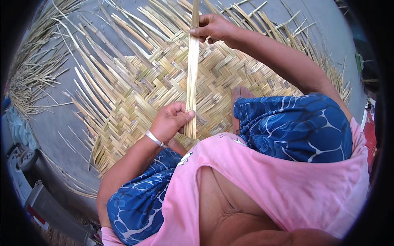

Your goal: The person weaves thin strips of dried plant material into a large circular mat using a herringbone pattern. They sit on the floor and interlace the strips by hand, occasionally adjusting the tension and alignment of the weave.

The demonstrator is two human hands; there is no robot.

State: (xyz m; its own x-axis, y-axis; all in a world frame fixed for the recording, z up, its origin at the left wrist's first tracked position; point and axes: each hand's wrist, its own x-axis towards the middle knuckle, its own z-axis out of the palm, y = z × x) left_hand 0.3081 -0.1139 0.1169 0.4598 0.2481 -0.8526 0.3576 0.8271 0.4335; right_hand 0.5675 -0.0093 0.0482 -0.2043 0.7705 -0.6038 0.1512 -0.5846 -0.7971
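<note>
A long bundle of flat, pale yellow reed strips (192, 74) runs upright through the middle of the view, held above a woven reed mat (221, 78). Its lower end is pinched between the thumb and fingers of my left hand (171, 121), close to my body. Farther up, my right hand (212, 28) grips the same bundle from its right side. The bundle's top passes out of view at the upper edge. Under it, the mat shows a diagonal weave, with loose strip ends sticking out along its far and left edges.
A heap of thin dry stalks (35, 78) lies on the grey floor (67, 131) at the left. Dark grey machine-like parts (41, 201) stand at the lower left. My bare right foot (242, 92) rests on the mat. Something red (369, 139) stands at the right edge.
</note>
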